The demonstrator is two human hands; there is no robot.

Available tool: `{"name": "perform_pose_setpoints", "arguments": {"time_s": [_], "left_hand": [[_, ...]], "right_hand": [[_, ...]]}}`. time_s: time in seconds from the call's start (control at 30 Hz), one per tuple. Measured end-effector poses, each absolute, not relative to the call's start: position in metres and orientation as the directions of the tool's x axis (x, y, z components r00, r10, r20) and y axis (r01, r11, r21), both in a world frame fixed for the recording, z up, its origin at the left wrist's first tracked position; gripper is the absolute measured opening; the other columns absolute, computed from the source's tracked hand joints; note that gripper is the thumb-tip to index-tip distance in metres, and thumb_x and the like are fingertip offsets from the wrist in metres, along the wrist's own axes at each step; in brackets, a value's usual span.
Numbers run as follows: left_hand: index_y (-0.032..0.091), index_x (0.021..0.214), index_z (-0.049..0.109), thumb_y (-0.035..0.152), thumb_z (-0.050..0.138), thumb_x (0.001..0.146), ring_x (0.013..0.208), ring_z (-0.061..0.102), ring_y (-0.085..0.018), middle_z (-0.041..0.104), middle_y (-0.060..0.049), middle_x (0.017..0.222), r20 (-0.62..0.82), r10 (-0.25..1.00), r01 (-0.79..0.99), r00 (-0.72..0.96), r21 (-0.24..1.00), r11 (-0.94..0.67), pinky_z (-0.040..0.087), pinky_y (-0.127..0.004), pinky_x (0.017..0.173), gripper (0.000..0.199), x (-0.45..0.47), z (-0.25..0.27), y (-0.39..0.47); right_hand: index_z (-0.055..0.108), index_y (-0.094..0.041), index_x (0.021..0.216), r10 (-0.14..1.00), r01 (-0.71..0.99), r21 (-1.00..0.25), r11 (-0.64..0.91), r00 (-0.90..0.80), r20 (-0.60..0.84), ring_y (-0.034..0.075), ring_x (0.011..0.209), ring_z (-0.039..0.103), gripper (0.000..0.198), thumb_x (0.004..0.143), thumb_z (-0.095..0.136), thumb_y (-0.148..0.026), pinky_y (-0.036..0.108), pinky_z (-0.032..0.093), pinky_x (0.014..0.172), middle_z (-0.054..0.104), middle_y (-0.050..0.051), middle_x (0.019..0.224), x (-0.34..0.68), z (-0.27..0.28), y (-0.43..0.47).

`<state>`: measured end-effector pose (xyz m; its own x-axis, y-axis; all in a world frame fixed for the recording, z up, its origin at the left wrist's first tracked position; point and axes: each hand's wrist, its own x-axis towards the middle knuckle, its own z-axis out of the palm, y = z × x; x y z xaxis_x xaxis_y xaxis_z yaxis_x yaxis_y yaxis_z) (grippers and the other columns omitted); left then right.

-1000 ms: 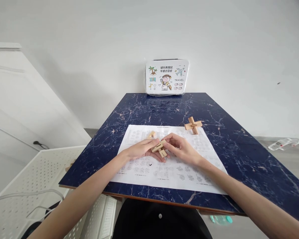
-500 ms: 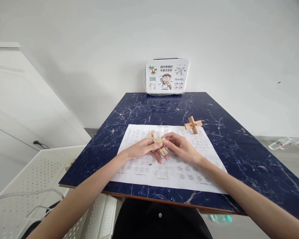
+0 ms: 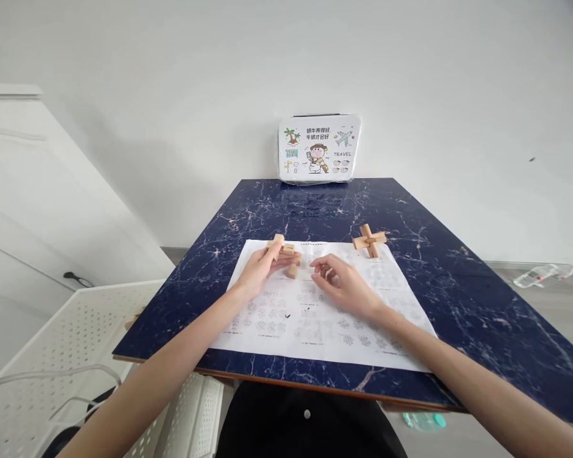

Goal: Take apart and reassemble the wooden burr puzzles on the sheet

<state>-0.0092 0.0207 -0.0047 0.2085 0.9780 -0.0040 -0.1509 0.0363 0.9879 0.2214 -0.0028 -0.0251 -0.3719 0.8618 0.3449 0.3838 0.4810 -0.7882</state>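
Note:
My left hand [image 3: 258,270] is closed on a wooden interlocking puzzle [image 3: 286,249] of light bars, raised above the upper left of a printed sheet [image 3: 267,331]. Just below its fingers, a loose wooden puzzle piece [image 3: 292,272] appears on the sheet. My right hand [image 3: 341,283] hovers over the sheet's middle, apart from the puzzle. Its fingers are loosely bent with the thumb and forefinger apart, and nothing shows between them. A second wooden puzzle, cross-shaped [image 3: 369,240], rests at the sheet's upper right corner.
The dark blue marbled table [image 3: 315,213] carries a white printed case [image 3: 319,149] against the wall. On the left are a white perforated surface [image 3: 76,324] and a cable [image 3: 52,371]. A clear bottle [image 3: 423,420] lies on the floor beneath the table's right side.
My left hand has moved up and left with the wooden puzzle. My right hand has come off the puzzle and is now apart from it.

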Motion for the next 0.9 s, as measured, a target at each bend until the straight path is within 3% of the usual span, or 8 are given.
{"name": "perform_pose_setpoints", "arguments": {"time_s": [0.13,0.2,0.3,0.37,0.5,0.6,0.73,0.9], "left_hand": [[0.011,0.106,0.076,0.058,0.067,0.098,0.087,0.075,-0.02,0.078,-0.016,0.112,-0.047,0.913,-0.094,0.405,0.991,0.093,0.06,-0.038,0.09,0.048,-0.006,-0.002,0.015],[0.012,0.109,0.073,0.059,0.064,0.099,0.081,0.073,-0.018,0.077,-0.016,0.113,-0.039,0.916,-0.063,0.4,0.996,0.07,0.06,-0.035,0.083,0.049,-0.005,-0.001,0.014],[0.013,0.11,0.067,0.06,0.061,0.1,0.075,0.07,-0.015,0.076,-0.015,0.11,-0.016,0.937,-0.051,0.349,0.998,0.036,0.056,-0.032,0.075,0.048,-0.005,0.0,0.013],[0.014,0.108,0.062,0.061,0.06,0.101,0.071,0.067,-0.014,0.075,-0.012,0.103,-0.004,0.949,-0.052,0.315,0.998,0.022,0.053,-0.03,0.069,0.047,-0.004,0.0,0.012],[0.017,0.099,0.056,0.06,0.06,0.101,0.061,0.057,-0.01,0.067,-0.004,0.087,0.03,0.947,-0.028,0.321,0.999,-0.022,0.046,-0.026,0.059,0.043,-0.004,-0.001,0.012],[0.018,0.095,0.057,0.058,0.062,0.1,0.059,0.053,-0.009,0.062,-0.002,0.082,0.035,0.933,0.031,0.359,0.998,-0.049,0.044,-0.024,0.056,0.042,-0.006,-0.001,0.013],[0.017,0.093,0.061,0.059,0.061,0.1,0.062,0.053,-0.01,0.057,-0.001,0.078,0.036,0.927,0.114,0.374,0.99,-0.085,0.043,-0.023,0.053,0.043,-0.008,-0.001,0.014],[0.016,0.101,0.062,0.059,0.066,0.097,0.07,0.064,-0.014,0.065,-0.004,0.084,0.069,0.928,0.137,0.367,0.982,-0.127,0.053,-0.028,0.064,0.043,-0.006,-0.004,0.012]], "right_hand": [[0.059,-0.028,0.132,0.814,0.397,-0.721,0.568,-0.4,0.422,0.031,0.113,0.063,0.038,0.097,0.065,-0.038,0.051,0.056,0.094,0.059,0.015,0.132,0.223,-0.031,-0.001],[0.055,-0.03,0.139,0.805,0.418,-0.699,0.58,-0.421,0.417,0.035,0.129,0.057,0.048,0.094,0.069,-0.041,0.057,0.051,0.106,0.054,0.015,0.142,0.223,-0.035,0.0],[0.055,-0.028,0.14,0.816,0.483,-0.663,0.572,-0.412,0.404,0.038,0.134,0.052,0.054,0.091,0.073,-0.044,0.061,0.044,0.113,0.055,0.015,0.142,0.224,-0.04,0.002],[0.059,-0.027,0.132,0.831,0.531,-0.64,0.555,-0.376,0.409,0.038,0.128,0.054,0.048,0.09,0.073,-0.045,0.062,0.046,0.11,0.058,0.015,0.135,0.225,-0.043,0.004],[0.065,-0.024,0.102,0.828,0.543,-0.625,0.56,-0.359,0.431,0.035,0.109,0.06,0.017,0.098,0.06,-0.04,0.057,0.05,0.097,0.066,0.013,0.11,0.228,-0.043,0.008],[0.063,-0.025,0.096,0.841,0.491,-0.683,0.54,-0.354,0.41,0.03,0.092,0.062,0.023,0.103,0.055,-0.045,0.049,0.051,0.084,0.069,0.011,0.098,0.229,-0.038,0.008],[0.061,-0.026,0.099,0.915,0.392,-0.837,0.382,-0.287,0.283,0.022,0.069,0.06,0.035,0.104,0.052,-0.059,0.041,0.047,0.07,0.069,0.005,0.081,0.228,-0.033,0.007],[0.051,-0.026,0.105,0.942,0.095,-0.98,0.173,-0.308,0.136,0.018,0.063,0.058,0.042,0.098,0.057,-0.067,0.036,0.047,0.063,0.065,0.0,0.077,0.227,-0.028,0.006]]}}
